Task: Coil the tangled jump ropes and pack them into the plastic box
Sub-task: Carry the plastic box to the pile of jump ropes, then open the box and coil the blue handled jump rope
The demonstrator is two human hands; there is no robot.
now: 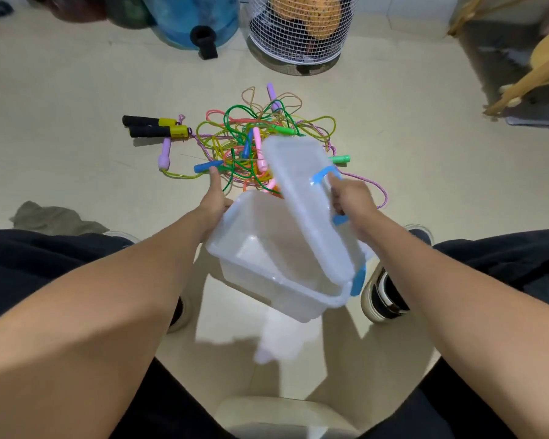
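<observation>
A clear plastic box (260, 267) with blue clips hangs in the air above the floor between my knees. My left hand (214, 201) grips its far left rim. My right hand (351, 194) holds the clear lid (301, 191) by its right edge, near a blue clip; the lid is tilted up off the box. The box looks empty inside. Beyond it a tangle of jump ropes (251, 144) lies on the floor, with green, yellow, pink and orange cords and blue, pink, green and lilac handles. Two black-and-yellow handles (156, 126) lie at the tangle's left.
A white wire cage (298, 36) and a blue water bottle (194, 17) stand at the back. A grey cloth (54, 218) lies on the floor at left. Wooden furniture legs (526, 77) are at the right. My shoes (382, 293) rest on the floor beside the box.
</observation>
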